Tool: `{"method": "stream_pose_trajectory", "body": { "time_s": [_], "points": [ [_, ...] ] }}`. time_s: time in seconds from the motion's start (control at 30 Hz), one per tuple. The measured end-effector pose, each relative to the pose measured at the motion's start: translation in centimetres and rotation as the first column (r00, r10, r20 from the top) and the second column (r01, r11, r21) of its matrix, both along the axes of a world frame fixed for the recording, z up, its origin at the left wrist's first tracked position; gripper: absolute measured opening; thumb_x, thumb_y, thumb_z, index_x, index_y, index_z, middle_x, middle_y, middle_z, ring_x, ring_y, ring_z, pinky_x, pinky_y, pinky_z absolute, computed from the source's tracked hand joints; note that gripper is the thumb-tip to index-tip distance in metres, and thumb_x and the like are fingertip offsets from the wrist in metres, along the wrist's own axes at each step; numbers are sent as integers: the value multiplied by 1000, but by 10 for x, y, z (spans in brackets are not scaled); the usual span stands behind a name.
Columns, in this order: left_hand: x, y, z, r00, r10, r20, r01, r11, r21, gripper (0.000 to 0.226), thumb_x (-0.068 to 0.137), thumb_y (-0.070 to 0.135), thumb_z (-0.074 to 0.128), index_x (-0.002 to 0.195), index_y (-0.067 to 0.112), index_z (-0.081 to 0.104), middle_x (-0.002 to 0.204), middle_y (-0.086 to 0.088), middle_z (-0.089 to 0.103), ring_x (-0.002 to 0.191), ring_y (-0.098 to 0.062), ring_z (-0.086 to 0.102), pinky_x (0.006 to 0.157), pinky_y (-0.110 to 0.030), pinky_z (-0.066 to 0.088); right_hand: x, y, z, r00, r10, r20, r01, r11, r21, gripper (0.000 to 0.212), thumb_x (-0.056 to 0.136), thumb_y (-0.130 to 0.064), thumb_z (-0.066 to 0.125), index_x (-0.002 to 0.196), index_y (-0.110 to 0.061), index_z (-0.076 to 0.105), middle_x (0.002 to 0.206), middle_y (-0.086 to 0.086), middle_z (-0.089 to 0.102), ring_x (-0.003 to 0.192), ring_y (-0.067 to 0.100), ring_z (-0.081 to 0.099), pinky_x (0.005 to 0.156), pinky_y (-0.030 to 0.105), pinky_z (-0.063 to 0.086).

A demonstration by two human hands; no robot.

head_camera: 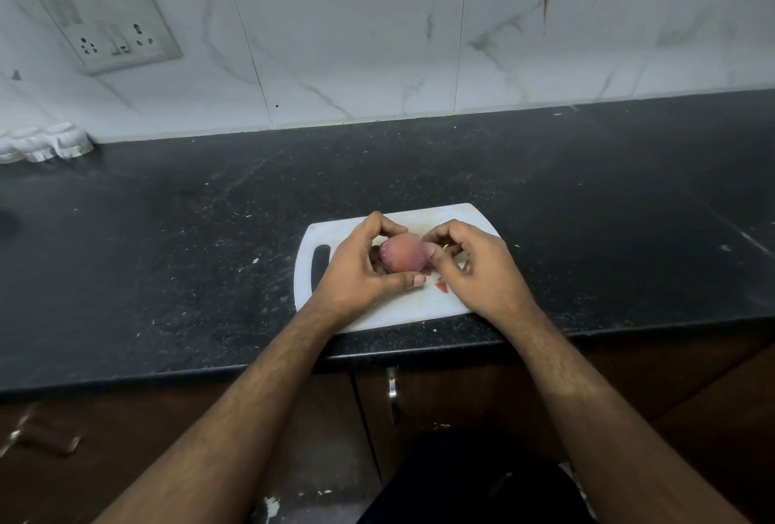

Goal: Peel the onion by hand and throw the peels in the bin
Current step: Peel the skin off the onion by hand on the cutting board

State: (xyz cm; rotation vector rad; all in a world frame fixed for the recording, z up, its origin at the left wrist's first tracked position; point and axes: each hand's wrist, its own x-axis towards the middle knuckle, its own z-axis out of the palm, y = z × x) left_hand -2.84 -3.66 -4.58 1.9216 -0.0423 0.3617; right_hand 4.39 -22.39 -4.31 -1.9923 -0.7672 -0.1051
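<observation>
**Onion held between both hands, long axis left to right**

Centre of frame, over a white board (335, 238) on the dark worktop (167, 251). The onion (403, 251) lies sideways, ends pointing frame left & right. Left hand (360, 267) cups its left end, grip curled round it. Right hand (474, 267) meets the right end, thumb & fingers pinching there, prob. at loose peel. A peel scrap (441, 285) lies just below. No bin in view.

The onion (403, 253) is pinkish-purple; the cutting board (356, 230) white with a black handle slot; the surface (209, 230) black, speckled; wall tiles (356, 41) white, grey-veined marble.
</observation>
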Motion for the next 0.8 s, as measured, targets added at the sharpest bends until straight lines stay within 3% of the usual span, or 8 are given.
{"method": "stream_pose_trajectory", "body": {
  "time_s": [0.17,0.33,0.5,0.7,0.8],
  "points": [
    [2,1,-1,1000,-2,-8,2,1000,11,56,71,18,99,109,26,59,120,-5,69,97,-16,73,72,-19,55,1,-2,-3,996,-35,81,42,996,-82,7,101,-28,62,102,-25,68,94,-16,68,75,-2,67,68,29,59],
    [1,1,0,1000,-14,-19,14,1000,-3,56,70,15,99,108,24,59,119,-6,69,90,-8,70,70,-17,54,-2,-2,0,994,-4,106,7,1000,-26,14,104,-30,58,101,-20,67,94,-13,68,76,2,67,68,28,56],
    [1,2,-1,999,-34,-17,34,999,-22,57,70,16,99,109,22,59,119,-6,71,92,-14,71,72,-24,57,-2,-1,1,994,26,110,-21,999,-44,21,92,-31,74,109,-21,67,100,-12,65,80,6,63,70,9,48],
    [0,2,0,998,-47,-48,44,996,-77,59,67,10,100,109,18,59,116,-5,76,89,-16,76,70,-22,56,-2,-3,2,993,25,116,-28,999,28,14,90,-24,78,100,-16,72,94,-13,67,73,10,65,71,21,54],
    [-1,1,1,997,-53,-54,48,996,-80,59,68,6,98,110,14,58,114,-5,76,86,-11,75,68,-19,55,-1,-2,2,993,28,115,-33,999,42,14,88,-22,80,98,-14,74,94,-11,70,79,10,66,73,17,53]
  ]
}}
